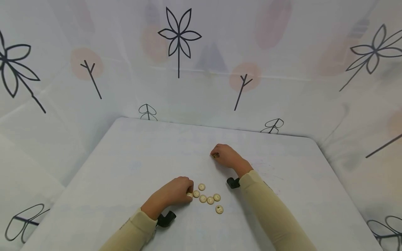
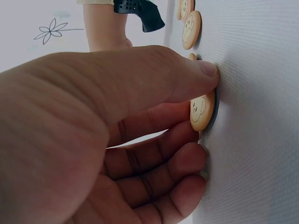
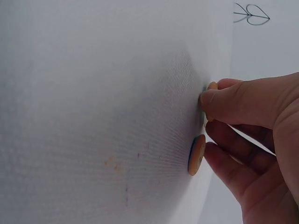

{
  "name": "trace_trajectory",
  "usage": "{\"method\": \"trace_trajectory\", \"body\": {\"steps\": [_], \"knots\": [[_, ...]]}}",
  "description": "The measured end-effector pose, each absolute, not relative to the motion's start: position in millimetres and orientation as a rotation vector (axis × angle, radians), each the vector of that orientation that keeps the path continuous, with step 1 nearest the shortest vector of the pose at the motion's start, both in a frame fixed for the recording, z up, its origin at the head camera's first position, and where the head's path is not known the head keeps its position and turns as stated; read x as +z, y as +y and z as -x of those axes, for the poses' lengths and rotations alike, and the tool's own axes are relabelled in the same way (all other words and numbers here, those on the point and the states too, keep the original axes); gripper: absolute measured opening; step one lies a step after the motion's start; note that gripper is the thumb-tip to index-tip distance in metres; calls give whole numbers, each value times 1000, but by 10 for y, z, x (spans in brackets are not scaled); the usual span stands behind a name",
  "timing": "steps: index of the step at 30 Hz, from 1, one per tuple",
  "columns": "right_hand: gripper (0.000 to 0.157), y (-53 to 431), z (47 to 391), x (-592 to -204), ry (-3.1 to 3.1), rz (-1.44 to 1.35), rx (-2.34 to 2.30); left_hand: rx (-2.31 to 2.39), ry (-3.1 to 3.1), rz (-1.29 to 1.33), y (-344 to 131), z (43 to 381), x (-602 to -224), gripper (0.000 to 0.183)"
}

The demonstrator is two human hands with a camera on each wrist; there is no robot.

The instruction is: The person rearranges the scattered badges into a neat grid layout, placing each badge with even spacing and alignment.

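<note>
My left hand pinches a round wooden disc with an engraved face, thumb and fingers at its edge, low against the white table. Just right of it lies a loose group of similar discs, several in number. Farther back on the table, my right hand pinches another disc between thumb and index finger; the thumb hides most of it. Beside that hand's lower fingers a second disc lies on the table, close to the fingertips.
The white table has rounded far corners. A pale cloth printed with flowers and twigs hangs behind and at both sides. Black wrist-worn devices, such as the left one, sit just above the tabletop. One disc lies nearer the front.
</note>
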State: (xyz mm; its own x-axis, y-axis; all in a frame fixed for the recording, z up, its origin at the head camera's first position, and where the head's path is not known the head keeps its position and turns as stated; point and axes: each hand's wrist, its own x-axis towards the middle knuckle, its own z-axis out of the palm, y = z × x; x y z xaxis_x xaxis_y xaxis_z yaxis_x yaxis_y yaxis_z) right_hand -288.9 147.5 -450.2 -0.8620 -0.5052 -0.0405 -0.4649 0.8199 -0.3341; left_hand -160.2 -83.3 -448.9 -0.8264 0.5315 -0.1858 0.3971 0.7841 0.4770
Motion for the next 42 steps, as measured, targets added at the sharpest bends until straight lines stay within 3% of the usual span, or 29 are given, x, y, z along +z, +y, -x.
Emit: {"method": "trace_trajectory", "body": {"steps": [42], "knots": [[24,1462,2815,-4425,2823,678,-515,638,2646,-689,-832,1606,-4500,7]]}}
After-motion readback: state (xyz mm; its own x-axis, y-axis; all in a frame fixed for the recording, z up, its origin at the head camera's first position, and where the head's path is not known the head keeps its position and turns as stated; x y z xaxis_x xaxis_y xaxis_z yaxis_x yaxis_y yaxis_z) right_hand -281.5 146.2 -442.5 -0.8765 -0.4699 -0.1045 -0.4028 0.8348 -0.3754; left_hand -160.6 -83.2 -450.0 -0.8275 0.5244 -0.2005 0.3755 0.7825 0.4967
